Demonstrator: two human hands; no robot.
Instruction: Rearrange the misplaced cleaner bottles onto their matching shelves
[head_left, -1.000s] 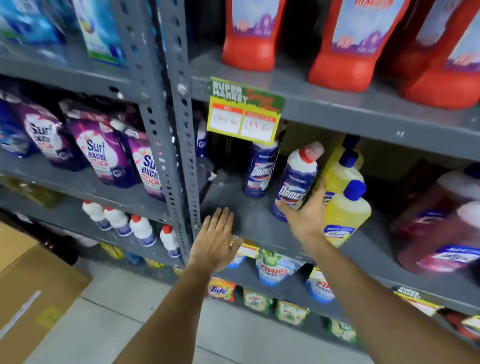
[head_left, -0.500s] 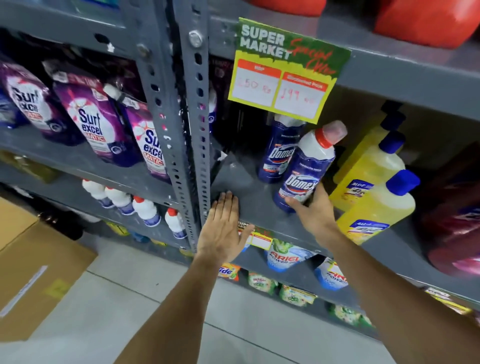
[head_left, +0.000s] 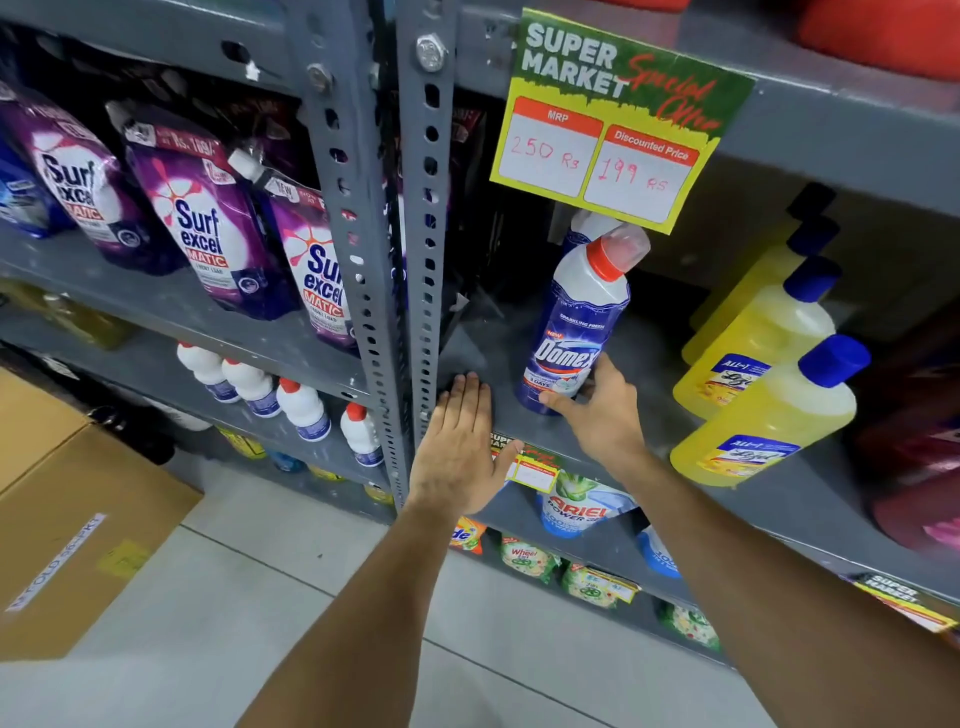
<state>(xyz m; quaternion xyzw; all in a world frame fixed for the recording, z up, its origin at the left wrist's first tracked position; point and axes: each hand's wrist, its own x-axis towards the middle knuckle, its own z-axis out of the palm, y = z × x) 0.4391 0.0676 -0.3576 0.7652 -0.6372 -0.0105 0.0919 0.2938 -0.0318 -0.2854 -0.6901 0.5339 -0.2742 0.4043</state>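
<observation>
A person's right hand (head_left: 597, 410) grips the base of a blue Domex bottle (head_left: 574, 332) with a red and white cap, which stands tilted on a grey metal shelf (head_left: 779, 499) in a supermarket aisle. The left hand (head_left: 457, 447) lies flat and spread, holding nothing, palm down on the front left corner of the same shelf, just beside the perforated upright post (head_left: 426, 234). A second Domex bottle (head_left: 584, 231) stands behind the first, partly hidden by a green and yellow "Super Market Special Offer" price card (head_left: 613, 119) hanging from the shelf above. To the right, three yellow cleaner bottles (head_left: 763, 415) with blue caps stand in a row running front to back. In the neighbouring bay, purple Surf Excel pouches (head_left: 202, 223) lean on one shelf and small white bottles (head_left: 304, 410) with red caps line the shelf below. A cardboard box (head_left: 67, 519) sits on the tiled floor.
</observation>
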